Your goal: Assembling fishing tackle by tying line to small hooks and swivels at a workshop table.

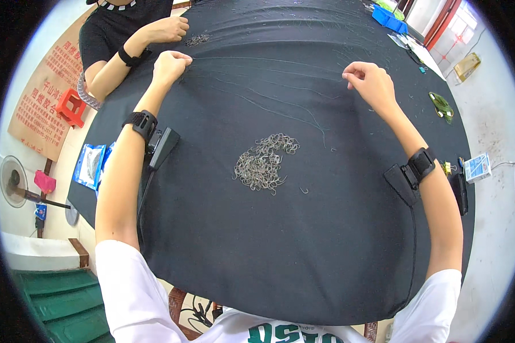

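Note:
My left hand (171, 67) is closed in a pinch over the far left part of the black cloth, with a thin dark fishing line (257, 59) leading from its fingertips. This line runs across to my right hand (373, 84), whose thumb and fingers are also pinched together at the far right. Whether a hook hangs at either end is too small to tell. Several loose lines (274, 104) lie on the cloth between the hands. Nearer to me sits a heap of metal fish hooks (260, 166), with a single hook (304, 190) apart at its right.
Across at the far left, a person's hand (169, 30) rests beside a small hook pile (198, 40). A blue packet (89, 166) lies at the left table edge. Along the right edge are a green line bundle (442, 107), a small box (477, 168) and a blue tray (389, 20).

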Tool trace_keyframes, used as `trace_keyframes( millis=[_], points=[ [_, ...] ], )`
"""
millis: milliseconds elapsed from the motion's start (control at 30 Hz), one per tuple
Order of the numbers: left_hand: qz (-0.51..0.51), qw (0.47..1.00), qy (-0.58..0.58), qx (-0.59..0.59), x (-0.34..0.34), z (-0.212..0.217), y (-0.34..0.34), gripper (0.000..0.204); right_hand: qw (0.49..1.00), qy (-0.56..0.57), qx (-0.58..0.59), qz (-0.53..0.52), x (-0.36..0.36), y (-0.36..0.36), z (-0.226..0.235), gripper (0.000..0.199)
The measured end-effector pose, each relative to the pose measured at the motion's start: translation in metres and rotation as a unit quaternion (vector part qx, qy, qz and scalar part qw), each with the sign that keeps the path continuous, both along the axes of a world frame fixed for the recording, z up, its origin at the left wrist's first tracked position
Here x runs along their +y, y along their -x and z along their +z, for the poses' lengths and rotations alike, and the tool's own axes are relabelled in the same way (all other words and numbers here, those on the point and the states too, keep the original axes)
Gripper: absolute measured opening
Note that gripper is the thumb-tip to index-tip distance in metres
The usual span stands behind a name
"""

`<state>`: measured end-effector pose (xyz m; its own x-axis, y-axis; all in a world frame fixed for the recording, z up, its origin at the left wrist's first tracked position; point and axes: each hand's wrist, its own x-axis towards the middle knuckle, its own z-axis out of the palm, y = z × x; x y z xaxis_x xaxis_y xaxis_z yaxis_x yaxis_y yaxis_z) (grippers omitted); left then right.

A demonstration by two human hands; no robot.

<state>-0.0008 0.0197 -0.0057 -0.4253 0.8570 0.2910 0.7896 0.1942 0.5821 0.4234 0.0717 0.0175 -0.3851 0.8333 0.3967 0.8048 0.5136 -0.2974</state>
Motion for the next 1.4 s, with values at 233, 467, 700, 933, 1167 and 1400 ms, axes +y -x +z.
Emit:
trace_keyframes(
  millis=[233,467,700,933,1167,1400],
  points=[
    [-0.012,1.000,0.021,0.008,0.020,-0.008,0.011,0.016,0.998,-0.053,-0.031,-0.015,0.023,0.009,-0.010,0.012],
    [0.020,0.997,0.067,0.011,0.031,-0.008,0.014,0.020,0.997,-0.066,-0.041,-0.022,0.030,0.014,-0.014,0.013],
    [0.007,0.994,0.074,0.075,0.033,-0.005,0.010,0.023,0.995,-0.077,-0.060,-0.025,0.034,0.006,-0.016,0.012],
    [0.016,0.987,0.037,0.156,0.027,-0.004,-0.005,0.019,0.988,-0.076,-0.106,-0.086,0.031,-0.013,-0.016,0.016],
    [-0.026,0.973,0.011,0.229,0.005,0.004,-0.014,0.023,0.987,-0.060,-0.127,-0.073,0.006,-0.055,0.008,0.017],
    [-0.160,0.968,-0.089,0.174,-0.053,0.018,-0.038,0.016,0.981,0.118,-0.146,-0.037,-0.049,-0.100,0.053,0.018]
  ],
)
